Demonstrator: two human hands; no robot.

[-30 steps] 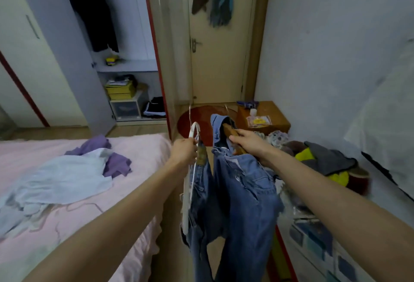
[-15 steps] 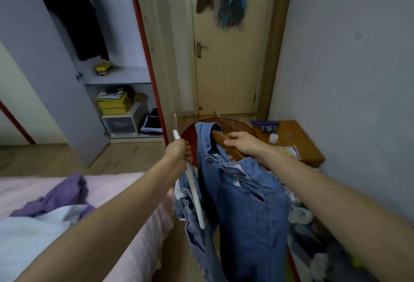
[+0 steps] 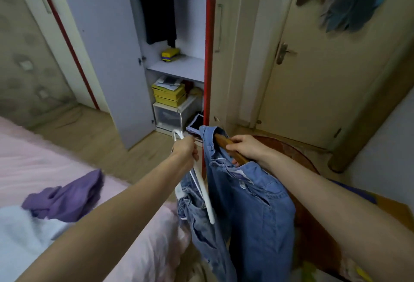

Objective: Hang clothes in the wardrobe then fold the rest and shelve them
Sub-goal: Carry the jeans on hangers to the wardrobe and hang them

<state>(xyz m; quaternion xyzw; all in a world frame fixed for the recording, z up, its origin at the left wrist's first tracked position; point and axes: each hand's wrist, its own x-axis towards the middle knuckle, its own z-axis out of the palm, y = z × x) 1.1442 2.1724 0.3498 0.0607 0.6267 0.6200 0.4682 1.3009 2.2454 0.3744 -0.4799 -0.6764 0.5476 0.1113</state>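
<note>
My left hand (image 3: pixel 186 150) grips a white plastic hanger (image 3: pixel 202 188) from which a pair of blue jeans (image 3: pixel 197 216) hangs. My right hand (image 3: pixel 245 148) grips a brown wooden hanger (image 3: pixel 224 141) that carries a second blue denim garment (image 3: pixel 251 210). Both garments hang in front of me, between the bed and the wardrobe. The wardrobe (image 3: pixel 177 68) stands ahead with its grey door (image 3: pixel 105 41) open. A dark garment (image 3: pixel 156 6) hangs inside it above a shelf.
A pink bed (image 3: pixel 56 165) at the left carries a purple garment (image 3: pixel 67 196) and a white one (image 3: pixel 20 225). Yellow boxes (image 3: pixel 169 94) on a clear drawer box (image 3: pixel 170 117) fill the wardrobe bottom. A closed room door (image 3: pixel 324 80) with hanging cloths stands at the right.
The view has swung left and moved closer to the open wardrobe. Both hands keep their hold on the hangers, which travel with me toward it.
</note>
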